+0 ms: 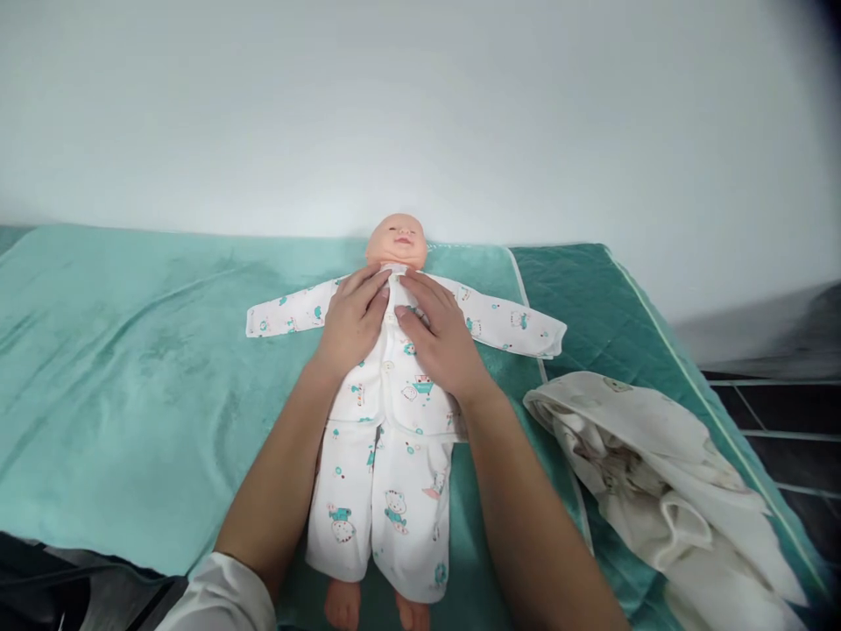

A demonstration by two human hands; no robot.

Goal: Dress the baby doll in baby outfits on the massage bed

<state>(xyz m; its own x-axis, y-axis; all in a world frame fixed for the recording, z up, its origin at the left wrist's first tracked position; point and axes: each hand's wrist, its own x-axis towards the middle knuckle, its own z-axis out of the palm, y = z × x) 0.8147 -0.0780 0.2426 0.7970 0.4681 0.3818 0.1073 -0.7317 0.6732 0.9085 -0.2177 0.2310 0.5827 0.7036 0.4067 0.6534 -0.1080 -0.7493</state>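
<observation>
A baby doll [402, 237] lies on its back, dressed in a white printed jacket [417, 394] and matching trousers [342, 499]. The jacket's sleeves stretch out to both sides, and its front edges meet down the middle. My left hand [355, 317] rests on the chest beside the front opening, fingers stretched toward the collar. On the other side of the opening lies my right hand [439, 329], its fingers extended and the thumb apart. Both hands touch the jacket just below the doll's chin. The doll's feet [342, 603] stick out of the trouser legs.
Under the doll is a light green blanket [151, 377], over a darker green quilted cover [578, 285]. A crumpled white printed cloth [657, 464] lies at the right. Behind stands a pale wall [394, 105]. Dark bars [781, 429] show beyond the right edge.
</observation>
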